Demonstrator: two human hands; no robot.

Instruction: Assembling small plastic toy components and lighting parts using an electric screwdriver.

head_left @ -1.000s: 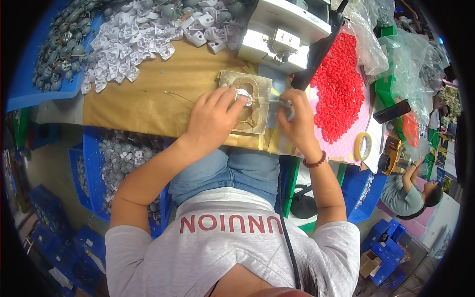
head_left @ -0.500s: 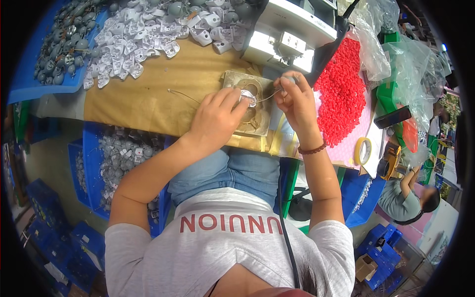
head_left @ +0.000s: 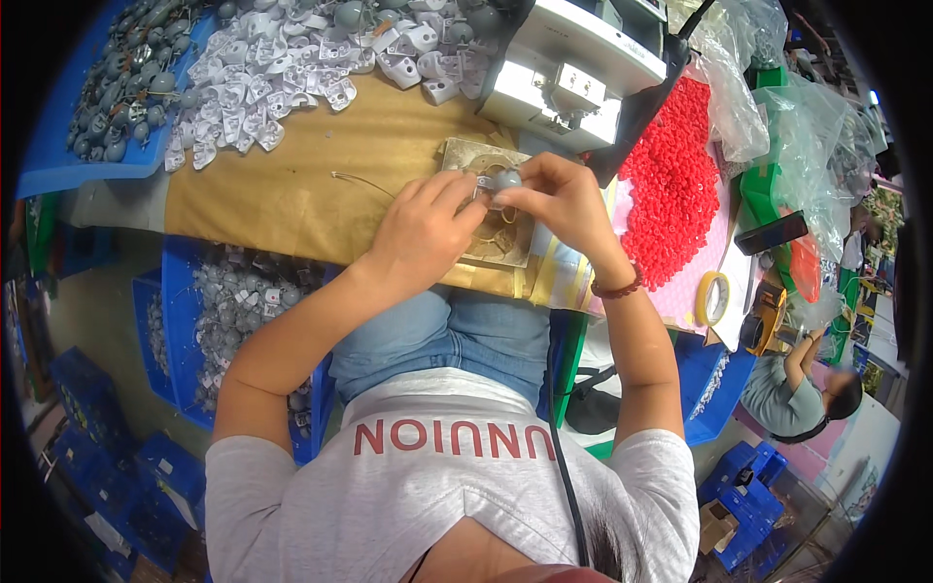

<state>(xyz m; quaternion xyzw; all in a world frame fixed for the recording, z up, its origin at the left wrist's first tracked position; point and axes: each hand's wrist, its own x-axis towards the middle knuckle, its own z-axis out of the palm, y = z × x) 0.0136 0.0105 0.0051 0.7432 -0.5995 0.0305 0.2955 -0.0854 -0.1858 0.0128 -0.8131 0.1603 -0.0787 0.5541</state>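
Brown tabletop (head_left: 262,209) — grey ball (head_left: 507,179) in right fingers (head_left: 542,169) — left fingers (head_left: 447,196) just beside.

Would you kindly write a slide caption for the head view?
The right hand holds a round grey part over a squarish tan block, beside the left hand.

The left hand (head_left: 416,225) touches a white part (head_left: 483,182) while the right hand (head_left: 571,202) pinches a grey ball (head_left: 507,179).
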